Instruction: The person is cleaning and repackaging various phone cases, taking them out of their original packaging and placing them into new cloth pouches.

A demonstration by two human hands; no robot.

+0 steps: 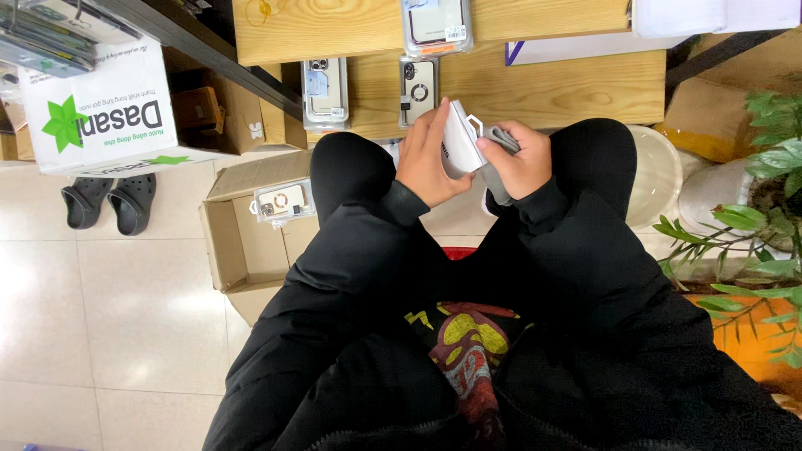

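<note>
Both grips are closed: the left hand (424, 159) holds a flat white plastic phone-case package (459, 140), the right hand (516, 159) presses a grey cloth (499, 142) against it, above the lap, near the wooden tabletop (576, 88). Steady support helps even wiping.

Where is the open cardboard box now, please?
In the head view, the open cardboard box sits on the tiled floor at the person's left side, beside the left knee, with a clear packaged phone case resting on its top edge.
</note>
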